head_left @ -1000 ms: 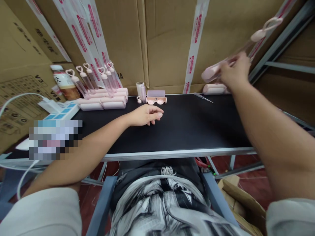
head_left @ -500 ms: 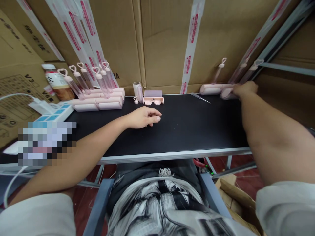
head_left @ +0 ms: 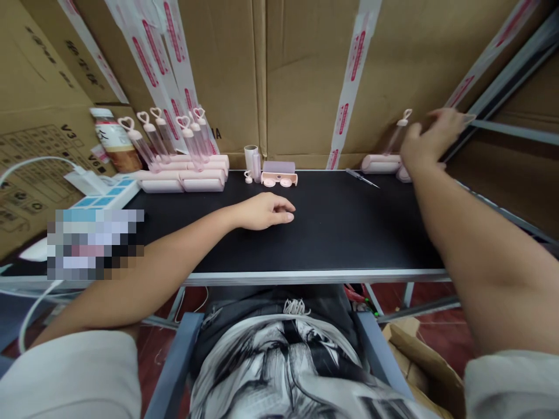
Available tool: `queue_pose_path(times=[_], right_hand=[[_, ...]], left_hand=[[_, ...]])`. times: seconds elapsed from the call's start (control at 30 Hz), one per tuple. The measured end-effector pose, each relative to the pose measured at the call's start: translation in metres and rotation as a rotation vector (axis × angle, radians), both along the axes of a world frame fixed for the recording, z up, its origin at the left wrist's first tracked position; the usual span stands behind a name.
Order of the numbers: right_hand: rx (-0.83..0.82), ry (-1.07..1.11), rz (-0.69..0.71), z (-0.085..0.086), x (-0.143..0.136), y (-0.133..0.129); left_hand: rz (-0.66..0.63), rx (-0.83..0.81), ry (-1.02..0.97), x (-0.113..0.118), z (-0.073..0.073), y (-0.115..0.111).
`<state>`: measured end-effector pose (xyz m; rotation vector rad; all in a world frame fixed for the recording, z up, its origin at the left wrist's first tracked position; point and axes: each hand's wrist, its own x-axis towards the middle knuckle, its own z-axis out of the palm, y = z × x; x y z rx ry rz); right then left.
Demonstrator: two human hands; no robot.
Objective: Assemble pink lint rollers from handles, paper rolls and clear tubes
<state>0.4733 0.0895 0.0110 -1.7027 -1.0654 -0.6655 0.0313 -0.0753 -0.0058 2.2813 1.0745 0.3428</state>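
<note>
My left hand (head_left: 267,211) rests on the black tabletop (head_left: 332,233), its fingers loosely bent, thumb and forefinger apart, holding nothing. At the far right my right hand (head_left: 430,139) is raised over a pink case (head_left: 406,173), thumb and fingers spread. It hides most of the clear tubes there; a heart-shaped top shows by its fingertips. Just left of it stands a clear tube with a pink heart top (head_left: 404,119), behind another pink case (head_left: 379,163). Beyond my left hand sit an open pink case with two round parts (head_left: 279,178) and a white cylinder (head_left: 251,156).
Several pink cases (head_left: 203,183) and heart-topped tubes (head_left: 190,139) stand at the back left. Near them are a bottle (head_left: 116,139), a power strip (head_left: 116,195) and a white cable. A thin pointed tool (head_left: 362,178) lies at the back. Cardboard (head_left: 301,75) rises behind the table.
My right hand has lifted off the pink cases and spread its fingers near the tube tops. My left hand stays on the tabletop. The view has shifted slightly.
</note>
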Motion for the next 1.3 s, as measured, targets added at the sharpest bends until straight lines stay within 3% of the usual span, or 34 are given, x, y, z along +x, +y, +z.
queue_pose_path(times=[0.1, 0.23, 0.37, 0.5, 0.6, 0.73, 0.83, 0.97, 1.13, 1.3], right_hand=[[-0.114, 0.000, 0.438, 0.019, -0.077, -0.002], [-0.299, -0.128, 0.906, 0.023, -0.193, -0.013], [-0.432, -0.235, 1.055, 0.020, -0.281, -0.017], [-0.474, -0.230, 1.007, 0.017, -0.323, -0.010], [-0.480, -0.214, 0.992, 0.014, -0.333, -0.005], [-0.429, -0.170, 1.002, 0.014, -0.329, -0.010], [-0.308, -0.111, 1.029, 0.020, -0.315, -0.020], [-0.145, -0.014, 1.070, 0.023, -0.283, -0.038], [-0.162, 0.288, 1.194, 0.004, -0.244, -0.069], [-0.281, 0.691, 1.334, -0.015, -0.222, -0.091]], left_hand=[[-0.006, 0.002, 0.006, 0.001, -0.003, 0.001], [-0.014, 0.004, -0.005, -0.001, -0.005, 0.001], [-0.029, 0.018, -0.016, 0.000, -0.004, -0.003], [-0.040, 0.069, -0.005, 0.001, -0.001, -0.005], [0.046, 0.194, 0.039, -0.006, 0.003, 0.002], [0.295, 0.305, 0.113, -0.030, 0.005, 0.023], [0.477, 0.328, 0.119, -0.042, 0.007, 0.039], [0.631, 0.387, 0.256, -0.035, 0.011, 0.056], [0.668, 0.448, 0.531, -0.023, 0.012, 0.078], [0.636, 0.448, 0.644, -0.023, 0.012, 0.091]])
